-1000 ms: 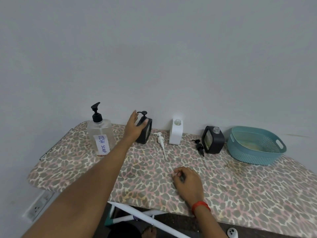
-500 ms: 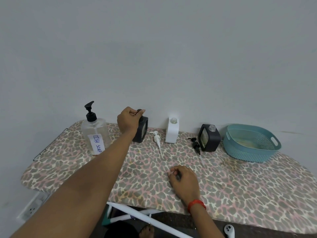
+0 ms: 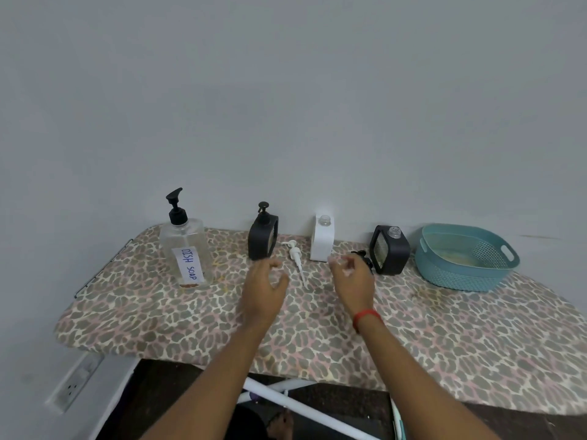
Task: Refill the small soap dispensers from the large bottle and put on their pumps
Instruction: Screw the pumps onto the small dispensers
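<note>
The white dispenser (image 3: 322, 241) stands open-necked against the wall, about mid-table, and its white pump (image 3: 295, 253) lies flat just to its left, tube pointing toward the person. This pair looks like the step in hand. To its left the first black dispenser (image 3: 263, 237) already wears its pump; to its right the second black dispenser (image 3: 390, 249) is still uncapped, with a black pump (image 3: 360, 256) lying beside it, partly hidden behind the right hand. The large bottle (image 3: 185, 246), labelled as dish soap, stands at the far left of the table (image 3: 444, 338), and a teal basket (image 3: 465, 257) sits at the far right.

Both hands hover empty above the table. The left hand (image 3: 265, 289) is loosely open with fingers curled, just short of the white pump. The right hand (image 3: 352, 277) is likewise half open, gripping nothing, in front of the white dispenser.

I cannot tell whether the white dispenser holds soap yet. If it does, the neat way is to steady its body with one hand, lift the pump by its collar, feed the tube straight down the neck, and twist until snug. A tilted tube could catch on the rim and tip the light dispenser over.
</note>
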